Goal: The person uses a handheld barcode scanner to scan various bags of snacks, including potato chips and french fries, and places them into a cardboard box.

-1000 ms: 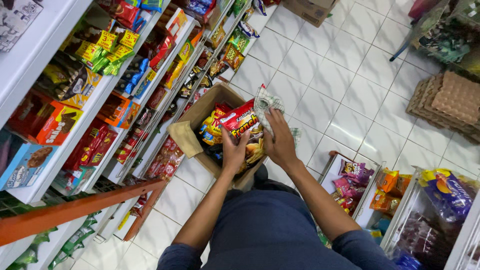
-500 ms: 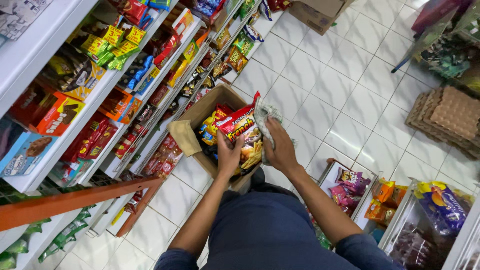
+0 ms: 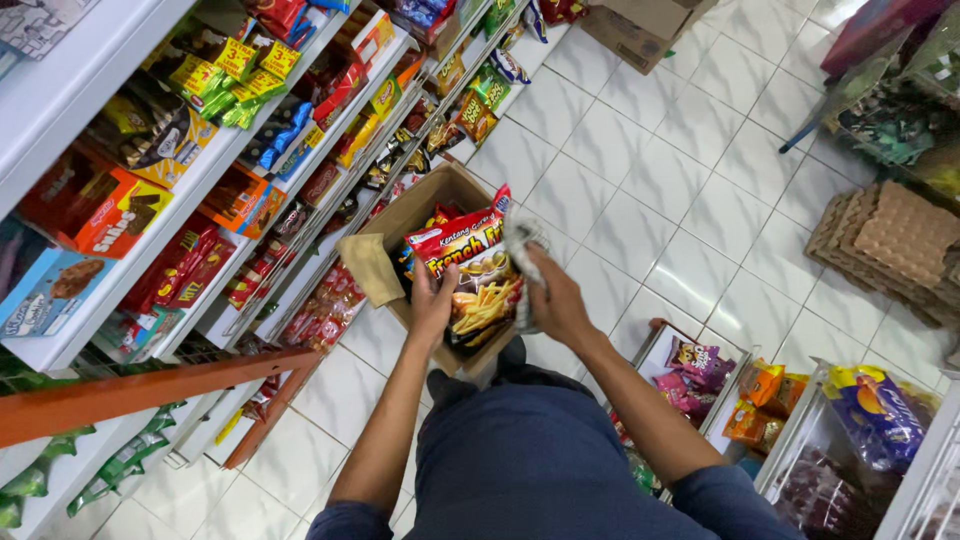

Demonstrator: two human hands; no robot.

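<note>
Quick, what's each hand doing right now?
Left hand: closed on the red snack bag.
Right hand: gripping a crumpled clear wrapper.

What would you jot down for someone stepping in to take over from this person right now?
Left hand: grips the left edge of a red snack bag, held above the open cardboard box on the floor.
Right hand: holds a crumpled cloth against the bag's right side.
Done: this bag is out of the box and in hand.
Left: more packets sit in the box; the bag has not reached the shelves on the left.
</note>
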